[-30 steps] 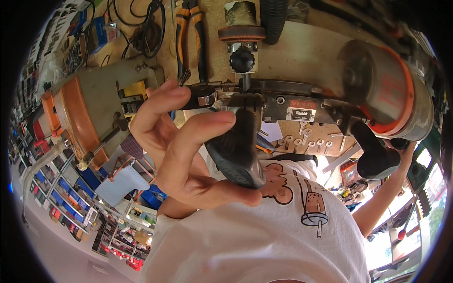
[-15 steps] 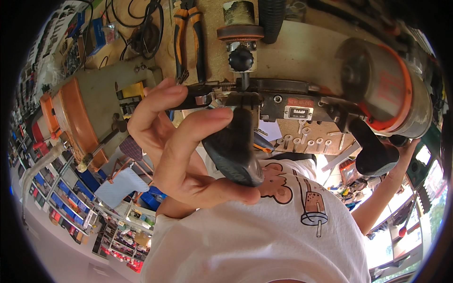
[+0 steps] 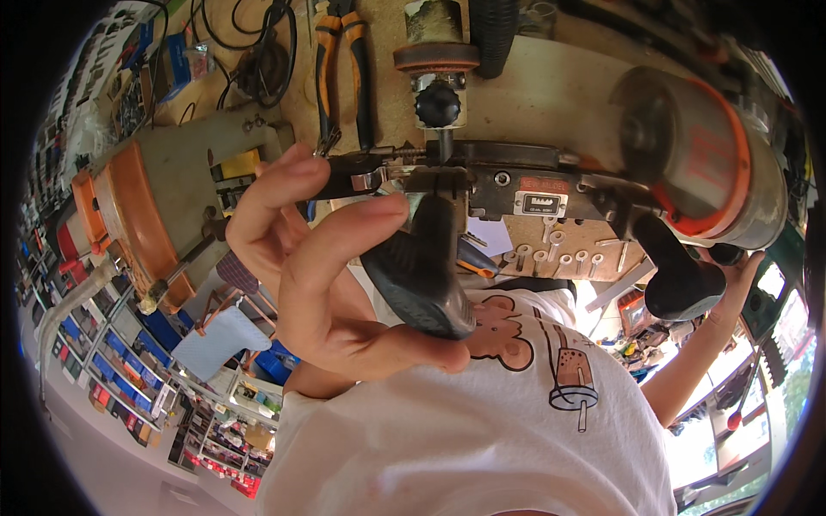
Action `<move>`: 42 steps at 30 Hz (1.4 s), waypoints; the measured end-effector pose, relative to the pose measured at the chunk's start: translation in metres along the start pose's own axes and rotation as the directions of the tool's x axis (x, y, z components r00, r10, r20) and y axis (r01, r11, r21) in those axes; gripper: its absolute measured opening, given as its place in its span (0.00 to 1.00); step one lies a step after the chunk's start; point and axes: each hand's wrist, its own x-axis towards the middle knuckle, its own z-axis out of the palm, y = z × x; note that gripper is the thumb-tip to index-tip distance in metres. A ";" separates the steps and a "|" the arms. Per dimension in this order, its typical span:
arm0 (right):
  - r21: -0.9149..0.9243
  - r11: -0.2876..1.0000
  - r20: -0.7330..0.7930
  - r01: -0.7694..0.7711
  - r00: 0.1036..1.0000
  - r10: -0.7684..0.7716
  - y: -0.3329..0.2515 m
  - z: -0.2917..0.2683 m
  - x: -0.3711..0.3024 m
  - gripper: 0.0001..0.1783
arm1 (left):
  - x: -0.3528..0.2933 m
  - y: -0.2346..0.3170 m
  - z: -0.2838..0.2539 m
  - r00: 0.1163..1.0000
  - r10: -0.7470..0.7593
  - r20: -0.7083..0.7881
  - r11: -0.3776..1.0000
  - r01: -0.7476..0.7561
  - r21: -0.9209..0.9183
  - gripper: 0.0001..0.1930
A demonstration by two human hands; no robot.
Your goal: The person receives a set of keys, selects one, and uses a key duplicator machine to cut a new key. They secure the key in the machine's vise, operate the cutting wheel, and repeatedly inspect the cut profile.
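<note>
A key cutting machine (image 3: 594, 204) with a metal body stands before me. From its clamp (image 3: 434, 179) a black winged knob (image 3: 422, 288) sticks out toward me. My left hand (image 3: 318, 284) is curled around this knob. Its thumb lies against the knob's lower end, and the index finger crosses in front of its left side. The middle finger is bent out beside the clamp's left side. At the far right my right hand (image 3: 738, 275) is by the orange-rimmed cylinder (image 3: 718, 155). The cylinder covers its fingers, so what they touch is hidden.
Orange-and-black pliers (image 3: 361, 77) lie on the bench at the back. Another machine with an orange housing (image 3: 142, 228) stands at left. Several small keys (image 3: 565, 260) lie below the machine, near a screwdriver handle (image 3: 476, 258). A black lever handle (image 3: 684, 284) hangs at right.
The fingertips of my left hand have shifted slightly left, while the thumb stays against the knob. My right hand keeps its place.
</note>
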 end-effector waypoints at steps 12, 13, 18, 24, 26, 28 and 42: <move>0.060 0.996 0.075 -0.061 0.996 0.057 -0.008 -0.004 0.008 0.31 | 0.001 0.000 -0.004 1.000 -0.025 0.014 1.000 0.025 0.016 0.49; 0.095 0.995 0.131 -0.030 0.991 0.017 -0.005 -0.008 0.006 0.31 | 0.001 -0.001 -0.004 1.000 -0.023 0.014 1.000 0.023 0.016 0.49; 0.060 0.998 0.200 -0.019 0.980 0.006 0.011 -0.037 0.012 0.30 | 0.001 -0.001 -0.007 0.999 -0.047 0.023 0.999 0.046 0.025 0.48; -0.054 0.989 0.043 -0.135 0.990 0.138 0.006 -0.044 0.021 0.28 | -0.001 -0.001 -0.006 0.999 -0.046 0.019 0.998 0.045 0.042 0.48; -0.173 0.981 -0.051 -0.087 0.996 0.079 0.001 -0.035 0.021 0.29 | -0.001 -0.001 -0.005 0.998 -0.054 0.011 0.997 0.053 0.047 0.48; -0.228 0.973 -0.012 0.037 0.999 -0.041 0.001 -0.018 0.012 0.31 | -0.001 0.000 -0.004 0.999 -0.054 0.002 0.997 0.054 0.052 0.48; -0.248 0.968 -0.001 0.027 1.000 -0.028 -0.002 -0.019 0.011 0.24 | -0.003 -0.002 -0.006 0.997 -0.079 -0.005 0.995 0.079 0.059 0.45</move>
